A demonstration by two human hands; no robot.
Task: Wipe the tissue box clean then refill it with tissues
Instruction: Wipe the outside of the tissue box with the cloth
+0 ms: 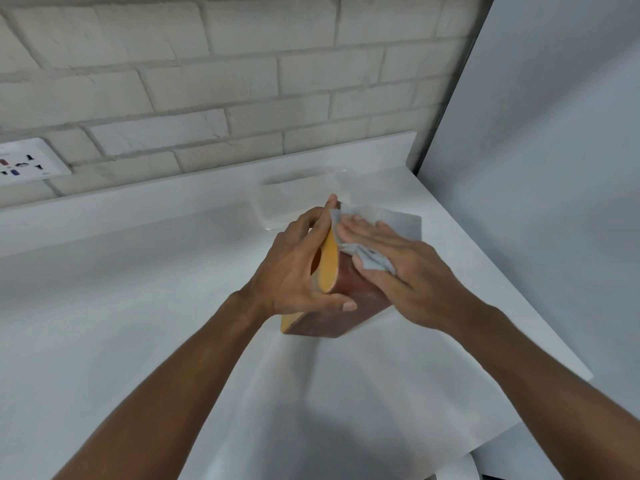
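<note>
Two hands meet on tissue box (332, 317) at frame centre. Upper left: wall socket (33, 162) on brick wall (207, 81). White counter (121, 271) spans frame. Left hand (298, 268) grips box, fingers curled over yellow face, thumb on brown side. Box tilted on edge, lower corner on white paper sheet (346, 393). Clear tissue pack (294, 199) just behind box, blurry. Grey cloth (375, 263) pressed on box's upper brown side. Right hand (398, 268) flat on cloth, fingers straight, close together.

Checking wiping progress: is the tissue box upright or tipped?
Tipped: tissue box has its yellow slotted top facing left, in the left hand.
</note>
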